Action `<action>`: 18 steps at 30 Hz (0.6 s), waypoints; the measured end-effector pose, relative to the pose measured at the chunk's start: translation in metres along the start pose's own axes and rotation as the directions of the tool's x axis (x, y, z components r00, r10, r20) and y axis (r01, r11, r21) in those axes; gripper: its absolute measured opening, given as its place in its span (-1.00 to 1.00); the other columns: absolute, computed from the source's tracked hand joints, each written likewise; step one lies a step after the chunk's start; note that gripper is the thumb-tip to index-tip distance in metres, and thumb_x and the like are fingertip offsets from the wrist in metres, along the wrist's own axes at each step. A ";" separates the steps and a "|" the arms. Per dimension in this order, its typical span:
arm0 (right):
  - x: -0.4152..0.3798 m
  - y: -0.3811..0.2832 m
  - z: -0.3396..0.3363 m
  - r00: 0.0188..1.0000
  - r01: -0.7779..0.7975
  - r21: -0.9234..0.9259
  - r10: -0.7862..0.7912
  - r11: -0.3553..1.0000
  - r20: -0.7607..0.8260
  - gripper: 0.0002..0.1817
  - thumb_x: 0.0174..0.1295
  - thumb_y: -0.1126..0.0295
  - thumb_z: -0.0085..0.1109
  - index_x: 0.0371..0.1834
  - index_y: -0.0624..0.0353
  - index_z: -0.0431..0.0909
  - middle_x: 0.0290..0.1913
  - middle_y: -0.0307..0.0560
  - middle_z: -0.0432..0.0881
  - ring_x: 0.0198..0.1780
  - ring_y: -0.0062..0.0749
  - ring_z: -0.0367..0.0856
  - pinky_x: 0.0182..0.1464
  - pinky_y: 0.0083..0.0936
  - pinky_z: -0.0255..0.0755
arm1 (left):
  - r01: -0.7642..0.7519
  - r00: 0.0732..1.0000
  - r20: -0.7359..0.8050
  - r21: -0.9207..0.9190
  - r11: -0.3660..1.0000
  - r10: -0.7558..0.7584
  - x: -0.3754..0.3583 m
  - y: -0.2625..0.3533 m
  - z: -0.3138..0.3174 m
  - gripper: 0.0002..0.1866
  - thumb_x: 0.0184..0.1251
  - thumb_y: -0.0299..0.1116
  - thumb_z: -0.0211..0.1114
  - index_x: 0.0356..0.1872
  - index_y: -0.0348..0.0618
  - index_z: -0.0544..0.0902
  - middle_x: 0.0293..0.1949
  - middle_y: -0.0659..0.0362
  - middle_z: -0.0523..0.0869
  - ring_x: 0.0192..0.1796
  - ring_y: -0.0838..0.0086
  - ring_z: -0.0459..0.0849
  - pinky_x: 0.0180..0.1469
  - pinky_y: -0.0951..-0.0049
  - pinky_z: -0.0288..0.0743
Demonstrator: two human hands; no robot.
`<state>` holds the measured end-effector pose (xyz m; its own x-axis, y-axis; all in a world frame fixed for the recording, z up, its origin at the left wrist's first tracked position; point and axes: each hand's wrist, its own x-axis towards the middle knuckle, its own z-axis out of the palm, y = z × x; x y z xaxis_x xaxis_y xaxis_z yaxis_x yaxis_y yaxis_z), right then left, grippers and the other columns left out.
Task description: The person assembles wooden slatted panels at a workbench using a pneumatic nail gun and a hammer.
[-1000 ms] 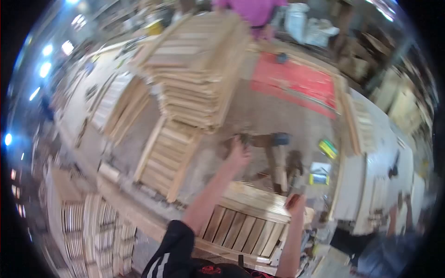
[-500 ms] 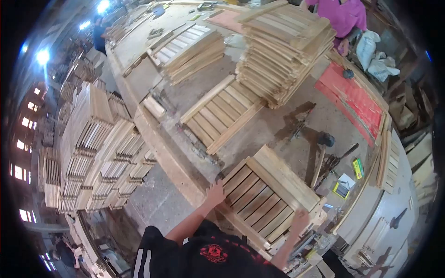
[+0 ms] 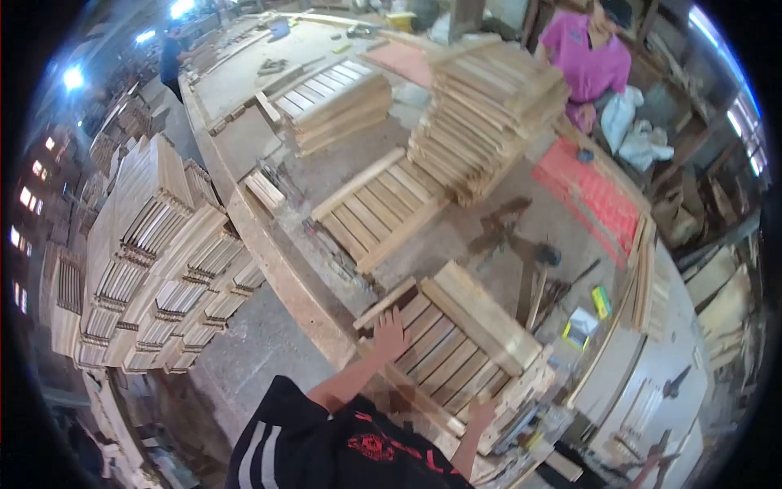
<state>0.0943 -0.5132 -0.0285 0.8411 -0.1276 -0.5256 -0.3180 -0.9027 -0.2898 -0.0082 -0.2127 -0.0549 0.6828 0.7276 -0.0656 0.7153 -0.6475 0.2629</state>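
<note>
A slatted wooden panel (image 3: 444,352) lies on the bench right in front of me, with several boards (image 3: 482,316) along its far side. My left hand (image 3: 390,336) is flat on the panel's left end, fingers spread, beside a short rail (image 3: 384,305). Near the panel's right end is my right hand (image 3: 481,413); its fingers are small and blurred, so its grip cannot be made out. Farther off, another slatted panel (image 3: 379,209) rests against a tall stack of panels (image 3: 481,106).
A hammer (image 3: 547,255) lies right of the boards, near a yellow-green box (image 3: 601,302). Red sheeting (image 3: 590,196) covers part of the bench. Panel stacks (image 3: 155,261) stand on the left. A person in pink (image 3: 588,61) stands across the bench, another person (image 3: 171,61) far left.
My left hand has moved from the panel's left corner onto its slats. The short rail at that end now sits angled, apart from the slats. My view has shifted, showing more of the person in pink.
</note>
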 end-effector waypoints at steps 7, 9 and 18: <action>0.003 -0.012 0.003 0.980 -0.193 0.199 0.200 0.961 -0.016 -0.34 0.09 0.18 0.34 0.24 0.26 0.40 0.14 0.23 0.53 0.16 0.13 0.48 0.20 -0.13 0.41 | 0.422 0.885 0.362 -0.352 0.835 -0.294 0.038 0.018 -0.066 -0.40 0.19 -0.02 0.20 0.12 -0.28 0.53 0.04 -0.19 0.59 0.18 -0.09 0.52 0.18 -0.11 0.35; 0.010 0.000 0.011 0.988 -0.140 0.553 0.153 0.822 0.023 -0.40 0.03 0.23 0.36 0.12 0.34 0.52 0.13 0.18 0.55 0.15 -0.10 0.52 0.19 -0.29 0.38 | 0.434 0.884 0.393 -0.485 0.759 -0.254 0.034 0.010 -0.081 -0.51 0.23 0.04 0.18 -0.08 -0.19 0.61 -0.06 -0.19 0.66 0.09 -0.06 0.61 0.10 -0.06 0.42; -0.082 -0.298 0.006 0.771 0.635 0.487 -0.533 0.600 -0.348 -0.42 0.22 0.15 0.24 0.20 0.33 0.45 0.12 0.15 0.55 0.12 -0.16 0.53 0.18 -0.21 0.39 | 0.489 0.795 0.264 -0.812 0.319 -0.547 0.113 -0.215 -0.186 -0.48 0.39 0.08 0.14 -0.36 -0.28 0.66 -0.54 0.11 0.65 -0.45 0.43 0.60 -0.34 0.33 0.48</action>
<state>0.1177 -0.2310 0.0959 0.9704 0.2399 0.0279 0.1302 -0.4226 -0.8969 -0.1121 0.0510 0.0598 0.1909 0.8723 -0.4502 0.4417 0.3332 0.8330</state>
